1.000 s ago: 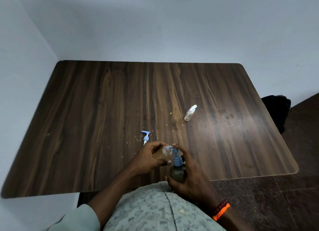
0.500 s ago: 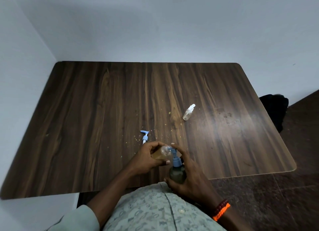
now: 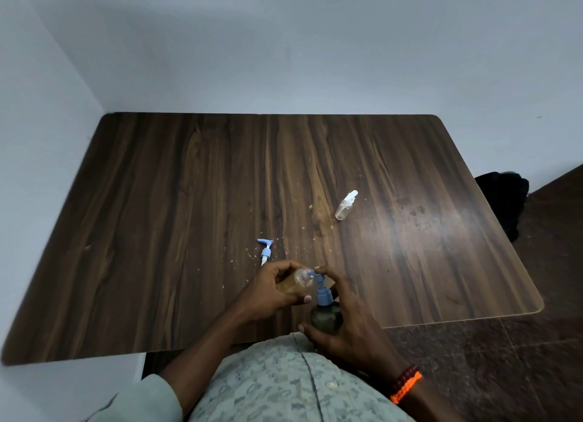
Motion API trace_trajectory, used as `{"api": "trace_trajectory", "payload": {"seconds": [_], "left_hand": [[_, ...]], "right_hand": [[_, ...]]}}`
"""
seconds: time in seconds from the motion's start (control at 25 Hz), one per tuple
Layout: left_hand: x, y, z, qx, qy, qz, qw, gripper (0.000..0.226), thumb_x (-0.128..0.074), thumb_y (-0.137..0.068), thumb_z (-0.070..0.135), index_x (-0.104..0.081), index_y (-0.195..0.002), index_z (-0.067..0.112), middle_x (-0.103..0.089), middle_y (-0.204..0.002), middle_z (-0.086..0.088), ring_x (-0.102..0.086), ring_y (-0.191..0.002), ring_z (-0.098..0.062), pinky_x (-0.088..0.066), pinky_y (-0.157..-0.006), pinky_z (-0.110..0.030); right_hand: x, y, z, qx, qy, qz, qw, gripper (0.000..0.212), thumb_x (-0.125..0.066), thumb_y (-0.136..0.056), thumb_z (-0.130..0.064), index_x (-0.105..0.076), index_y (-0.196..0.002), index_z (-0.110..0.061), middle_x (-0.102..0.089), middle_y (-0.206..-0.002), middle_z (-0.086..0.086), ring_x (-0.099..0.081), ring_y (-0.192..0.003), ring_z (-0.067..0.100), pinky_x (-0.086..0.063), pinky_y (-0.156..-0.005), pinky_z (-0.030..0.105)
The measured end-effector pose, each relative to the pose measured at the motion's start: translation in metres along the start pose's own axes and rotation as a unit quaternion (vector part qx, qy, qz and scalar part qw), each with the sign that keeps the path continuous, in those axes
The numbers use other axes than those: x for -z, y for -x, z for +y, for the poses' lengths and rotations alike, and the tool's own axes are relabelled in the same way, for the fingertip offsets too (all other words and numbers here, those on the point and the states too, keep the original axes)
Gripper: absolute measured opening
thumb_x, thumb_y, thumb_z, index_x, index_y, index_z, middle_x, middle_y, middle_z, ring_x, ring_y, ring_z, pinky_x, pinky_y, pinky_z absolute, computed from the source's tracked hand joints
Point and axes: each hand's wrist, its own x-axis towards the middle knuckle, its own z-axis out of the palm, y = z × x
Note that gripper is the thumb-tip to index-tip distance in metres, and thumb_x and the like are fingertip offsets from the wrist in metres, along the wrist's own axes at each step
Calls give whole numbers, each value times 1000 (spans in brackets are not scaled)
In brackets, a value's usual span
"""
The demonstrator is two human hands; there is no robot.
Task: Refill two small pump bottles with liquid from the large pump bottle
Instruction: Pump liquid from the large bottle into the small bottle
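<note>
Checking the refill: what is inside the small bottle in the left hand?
The small bottle holds amber liquid, and the pump nozzle of the large bottle meets its mouth. The left hand covers its base, so the level is hidden.

Glossy wood-grain table (image 3: 189,200), clear plastic bottle (image 3: 344,207)

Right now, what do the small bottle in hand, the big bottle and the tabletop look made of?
Small bottle: clear plastic, apparently; amber liquid shows through.
Large pump bottle: dark tinted, slightly glossy plastic or glass, can't tell; blue pump looks like matte plastic.
Table: wood-grain laminate, probably; smooth, semi-gloss glare.
</note>
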Motion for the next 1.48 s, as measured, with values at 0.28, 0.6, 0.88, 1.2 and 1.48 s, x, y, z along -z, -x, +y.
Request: {"api": "trace_trajectory", "payload": {"seconds": [0.28,0.6,0.88,1.2,1.48], "left_hand": [[-1,-2,1,1,-8,-8,1000,45,-94,-72,29,-74,-113,30,-79,-114,1,-75,-110,-19,-59,-101,-52],[-3,-4,1,10,-12,-9,1000,46,-94,-72,27,-74,-113,29,-78,-115,1,-74,-110,-19,-59,-100,-53],[-2,-7,2,16,-14,-5,1000,44,-92,-75,18,-74,-115,23,-78,-115,2,-74,-111,-18,-58,-101,-52],[-2,-11,5,7,-8,1,1000,42,-91,-76,16,-74,-114,24,-78,-113,-1,-74,-108,-19,-60,-100,-49],[-3,-10,3,12,-13,-8,1000,42,-91,-77,17,-74,-114,27,-78,-115,3,-74,-109,-14,-60,-99,-47]], "right_hand": [[1,-1,-2,-2,0,28,1000,92,-87,-72,-48,-29,-143,-55,-47,-127,-47,-62,-108,-12,-53,-80,4],[5,-7,-1,-9,2,20,1000,77,-83,-74,-47,-31,-130,-59,-55,-118,-38,-65,-101,-7,-55,-75,9],[9,-10,-1,-19,-12,3,1000,78,-85,-74,-43,-33,-131,-55,-52,-122,-46,-63,-106,-13,-53,-76,4],[11,-12,-1,-12,2,0,1000,87,-84,-73,-51,-27,-139,-59,-51,-122,-45,-59,-110,-16,-52,-80,2],[10,-13,-1,-4,-5,18,1000,82,-83,-76,-45,-27,-133,-65,-45,-125,-53,-60,-107,-18,-50,-75,0]]}}
